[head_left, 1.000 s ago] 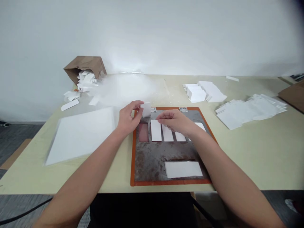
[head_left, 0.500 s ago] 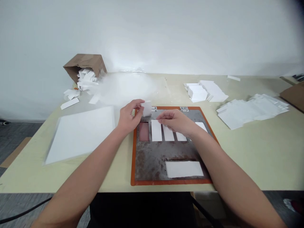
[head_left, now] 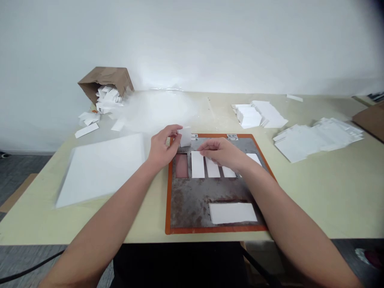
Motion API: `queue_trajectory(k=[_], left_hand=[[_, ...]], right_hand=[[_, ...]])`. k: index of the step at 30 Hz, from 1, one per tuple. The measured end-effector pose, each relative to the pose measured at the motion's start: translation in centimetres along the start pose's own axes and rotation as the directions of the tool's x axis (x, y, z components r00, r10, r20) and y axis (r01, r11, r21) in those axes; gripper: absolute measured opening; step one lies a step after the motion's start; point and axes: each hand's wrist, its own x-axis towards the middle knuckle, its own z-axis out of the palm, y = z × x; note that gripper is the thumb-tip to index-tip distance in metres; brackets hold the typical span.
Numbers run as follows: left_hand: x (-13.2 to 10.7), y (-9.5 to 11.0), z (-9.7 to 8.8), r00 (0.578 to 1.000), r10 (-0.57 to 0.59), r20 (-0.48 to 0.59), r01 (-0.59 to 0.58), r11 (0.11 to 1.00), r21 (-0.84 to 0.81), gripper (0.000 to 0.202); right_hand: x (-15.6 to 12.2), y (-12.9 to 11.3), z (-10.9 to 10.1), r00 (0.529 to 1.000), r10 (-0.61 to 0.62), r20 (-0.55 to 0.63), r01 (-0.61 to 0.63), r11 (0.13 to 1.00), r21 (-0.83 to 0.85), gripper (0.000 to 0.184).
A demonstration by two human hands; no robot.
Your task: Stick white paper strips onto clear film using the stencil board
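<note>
Right now the left hand [head_left: 163, 150] has a closed grip on a small squared stack of white paper slips [head_left: 185, 137], pinched between thumb and fingers and held upright just above the top edge of a rust-stained steel plate [head_left: 192, 204] framed in orange. The right hand [head_left: 219, 154] sits curled over a row of white paper strips [head_left: 198, 165] lying in the plate's cut-out slots, its fingertips at or just over them; whether that grip holds anything, I cannot tell. Leftmost slot shows a bare reddish floor [head_left: 181, 166]. Lower on the plate lies a white rectangular sheet [head_left: 232, 213]. Left of the plate, a wide stack of white sheets [head_left: 102, 170] rests on the surface [head_left: 315, 196]. Behind, a tipped cardboard box [head_left: 105, 78] spills slips; looser white piles [head_left: 318, 138] lie to the right.
</note>
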Motion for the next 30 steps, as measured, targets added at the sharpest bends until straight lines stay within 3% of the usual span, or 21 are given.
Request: queue_trajectory(k=[8,25,30], left_hand=[[-0.06,-0.08,-0.05,1.0,-0.017,0.01,0.016,1.0,0.006,0.019],[-0.08,-0.03,-0.03,1.0,-0.027,0.015,0.027,1.0,0.008,0.019],[-0.1,-0.05,-0.02,0.999,-0.037,0.013,0.037,0.999,0.03,0.019]], right_hand=[[-0.19,-0.28,-0.08,0.999,-0.024,-0.03,0.02,0.992,-0.125,0.01],[-0.31,-0.08,0.41,0.966,-0.216,-0.141,0.136,0.89,-0.436,0.02],[-0.75,-0.16,0.55,0.96,-0.28,-0.011,0.243,0.85,-0.468,0.017]])
